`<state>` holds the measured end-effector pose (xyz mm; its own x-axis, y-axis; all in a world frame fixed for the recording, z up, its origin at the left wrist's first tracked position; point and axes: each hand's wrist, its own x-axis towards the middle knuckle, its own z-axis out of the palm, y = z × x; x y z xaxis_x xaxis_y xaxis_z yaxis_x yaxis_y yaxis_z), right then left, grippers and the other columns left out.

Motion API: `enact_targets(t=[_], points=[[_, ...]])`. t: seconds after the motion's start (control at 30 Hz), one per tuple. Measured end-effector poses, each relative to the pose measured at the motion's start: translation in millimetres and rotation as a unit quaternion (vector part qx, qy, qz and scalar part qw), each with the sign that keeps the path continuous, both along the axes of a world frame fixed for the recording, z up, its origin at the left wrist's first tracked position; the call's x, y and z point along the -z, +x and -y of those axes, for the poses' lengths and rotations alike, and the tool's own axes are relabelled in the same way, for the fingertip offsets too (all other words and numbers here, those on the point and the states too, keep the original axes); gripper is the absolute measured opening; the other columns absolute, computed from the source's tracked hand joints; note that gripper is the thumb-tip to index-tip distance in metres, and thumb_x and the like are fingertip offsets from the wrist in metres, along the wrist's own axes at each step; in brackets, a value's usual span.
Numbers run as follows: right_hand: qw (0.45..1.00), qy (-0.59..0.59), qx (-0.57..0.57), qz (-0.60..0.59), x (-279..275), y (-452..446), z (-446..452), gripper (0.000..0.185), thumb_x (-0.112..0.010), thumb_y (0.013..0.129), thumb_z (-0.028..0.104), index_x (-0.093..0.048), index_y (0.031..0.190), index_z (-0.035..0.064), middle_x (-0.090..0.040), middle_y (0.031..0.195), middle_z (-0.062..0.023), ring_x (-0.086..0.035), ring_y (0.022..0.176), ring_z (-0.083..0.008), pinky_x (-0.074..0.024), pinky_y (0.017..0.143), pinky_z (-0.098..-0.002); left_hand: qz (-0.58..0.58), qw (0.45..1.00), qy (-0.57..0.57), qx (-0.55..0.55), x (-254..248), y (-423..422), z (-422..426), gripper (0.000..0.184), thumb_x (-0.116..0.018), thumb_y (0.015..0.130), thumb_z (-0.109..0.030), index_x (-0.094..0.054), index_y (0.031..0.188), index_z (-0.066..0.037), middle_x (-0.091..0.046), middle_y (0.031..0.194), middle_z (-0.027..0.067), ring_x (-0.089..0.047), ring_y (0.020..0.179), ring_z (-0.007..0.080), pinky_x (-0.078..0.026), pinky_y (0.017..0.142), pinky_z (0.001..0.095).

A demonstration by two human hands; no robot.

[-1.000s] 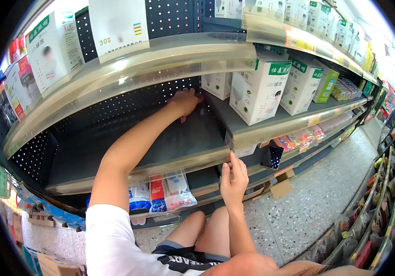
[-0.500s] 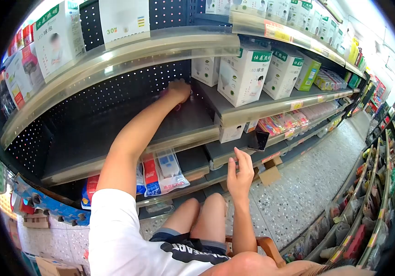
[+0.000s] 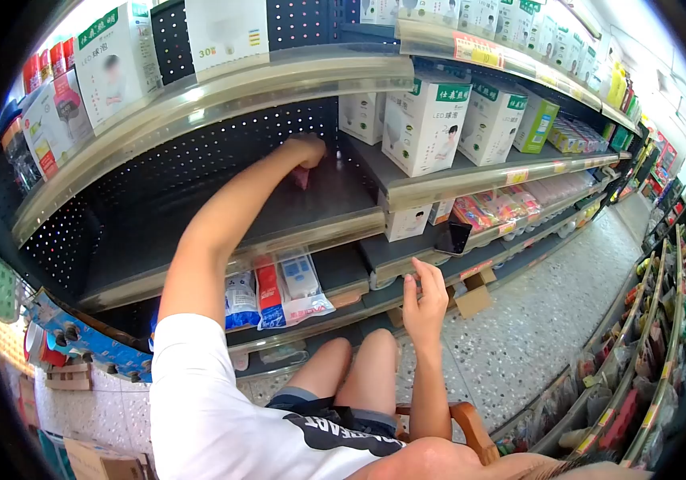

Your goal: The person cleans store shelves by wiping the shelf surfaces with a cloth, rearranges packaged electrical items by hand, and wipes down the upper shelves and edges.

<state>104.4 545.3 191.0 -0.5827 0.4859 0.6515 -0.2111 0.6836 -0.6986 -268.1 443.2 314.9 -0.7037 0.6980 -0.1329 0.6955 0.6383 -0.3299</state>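
Note:
My left hand (image 3: pixel 307 152) is inside the dark shelf bay, near its right rear corner, with its fingers curled. Something small and pinkish (image 3: pixel 301 177) shows just under it against the shelf board (image 3: pixel 255 204); it is too small to name. My right hand (image 3: pixel 425 300) is raised above my knees, in front of the lower shelves, fingers loosely apart and holding nothing. A dark phone-like slab (image 3: pixel 452 238) leans on the shelf edge beyond it. White LED bulb boxes (image 3: pixel 425 124) stand on the shelf to the right of my left hand.
A clear shelf lip (image 3: pixel 215 100) arches over my left forearm. Below the bay lie plastic packages (image 3: pixel 289 290). More boxes (image 3: pixel 111 68) stand upper left. An open carton (image 3: pixel 473 298) sits on the speckled floor (image 3: pixel 535 304), and racks of packets (image 3: pixel 639 352) line the right side.
My right hand has come away from the shelf edge where it was a second ago. My left hand has shifted slightly within the bay, its fingers now more hidden. The view has shifted a little.

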Motion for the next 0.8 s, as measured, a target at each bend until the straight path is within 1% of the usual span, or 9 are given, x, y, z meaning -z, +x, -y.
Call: enact_targets(t=[0.07, 0.17, 0.27, 0.3, 0.4, 0.5, 0.53, 0.77, 0.8], points=[[1.0, -0.007, -0.013, -0.003, 3, -3, 1, 0.027, -0.058, 0.09, 0.002, -0.062, 0.116, -0.0041, -0.062, 0.109, -0.0182, -0.063, 0.087, -0.0286, -0.0521, 0.069, -0.0329, 0.065, 0.995, 0.046, 0.06, -9, 3, 16, 0.056, -0.058, 0.079, 0.001, -0.064, 0.128, -0.026, -0.064, 0.116, 0.019, -0.062, 0.108, 0.0356, -0.053, 0.084, 0.041], [1.0, 0.003, -0.014, -0.011, 5, -8, 3, 0.027, -0.059, 0.09, 0.002, -0.062, 0.116, -0.0042, -0.062, 0.109, -0.018, -0.063, 0.085, -0.0278, -0.0521, 0.069, -0.0324, 0.033, 0.967, 0.178, 0.178, -16, 48, 44, 0.053, -0.052, 0.081, 0.003, -0.063, 0.128, -0.019, -0.06, 0.111, 0.0187, -0.059, 0.104, 0.0356, -0.047, 0.086, 0.0407], [1.0, -0.006, -0.021, -0.013, 11, -16, 3, 0.027, -0.059, 0.09, 0.002, -0.062, 0.116, -0.0042, -0.062, 0.11, -0.0179, -0.063, 0.086, -0.028, -0.0521, 0.068, -0.0327, 0.107, 0.939, 0.151, 0.291, -24, 98, 59, 0.058, -0.056, 0.077, 0.006, -0.062, 0.129, -0.018, -0.057, 0.107, 0.0164, -0.055, 0.104, 0.0338, -0.046, 0.087, 0.0395], [1.0, -0.008, -0.023, -0.012, 13, -18, 4, 0.027, -0.059, 0.09, 0.002, -0.062, 0.116, -0.0041, -0.062, 0.11, -0.018, -0.063, 0.086, -0.0281, -0.0521, 0.068, -0.0327, 0.115, 0.914, 0.152, 0.36, -21, 106, 62, 0.066, -0.061, 0.07, 0.009, -0.06, 0.13, -0.018, -0.058, 0.108, 0.0164, -0.055, 0.104, 0.0336, -0.046, 0.087, 0.0408], [1.0, -0.012, -0.028, -0.008, 19, -26, 6, 0.027, -0.059, 0.09, 0.002, -0.062, 0.116, -0.0039, -0.062, 0.111, -0.0182, -0.063, 0.087, -0.0282, -0.0525, 0.068, -0.0327, 0.164, 0.913, 0.112, 0.357, -24, 136, 66, 0.075, -0.063, 0.064, 0.015, -0.061, 0.13, -0.02, -0.057, 0.112, 0.0143, -0.054, 0.104, 0.034, -0.045, 0.091, 0.0395], [1.0, -0.013, -0.027, 0.0, 23, -30, 8, 0.026, -0.059, 0.091, 0.003, -0.062, 0.116, -0.0037, -0.062, 0.111, -0.0183, -0.064, 0.088, -0.0279, -0.0533, 0.069, -0.0322, 0.158, 0.903, 0.125, 0.38, -14, 123, 67, 0.071, -0.061, 0.072, 0.013, -0.06, 0.131, -0.027, -0.056, 0.111, 0.0133, -0.054, 0.103, 0.0314, -0.046, 0.087, 0.0382], [1.0, -0.016, -0.026, 0.002, 23, -31, 9, 0.026, -0.059, 0.091, 0.003, -0.062, 0.116, -0.0036, -0.062, 0.111, -0.0183, -0.064, 0.088, -0.0276, -0.0536, 0.069, -0.032, 0.194, 0.893, 0.125, 0.387, -12, 121, 64, 0.08, -0.063, 0.065, 0.016, -0.057, 0.133, -0.027, -0.055, 0.117, 0.0158, -0.054, 0.107, 0.034, -0.046, 0.09, 0.0394], [0.998, -0.062, -0.007, 0.001, 22, -50, 12, 0.025, -0.059, 0.092, 0.002, -0.063, 0.116, -0.0031, -0.062, 0.11, -0.0178, -0.064, 0.088, -0.0259, -0.0542, 0.07, -0.0316, 0.082, 0.92, 0.087, 0.373, -10, 132, 67, 0.074, -0.06, 0.074, 0.009, -0.053, 0.135, -0.032, -0.055, 0.111, 0.0121, -0.054, 0.102, 0.0322, -0.045, 0.087, 0.0411], [0.999, -0.051, 0.0, -0.002, 24, -56, 12, 0.025, -0.058, 0.092, 0.002, -0.063, 0.116, -0.0031, -0.062, 0.109, -0.0176, -0.065, 0.085, -0.0252, -0.0542, 0.07, -0.0317, 0.048, 0.922, 0.089, 0.374, -10, 136, 67, 0.072, -0.058, 0.075, 0.01, -0.054, 0.134, -0.032, -0.054, 0.107, 0.0102, -0.053, 0.098, 0.0288, -0.044, 0.083, 0.0398]])
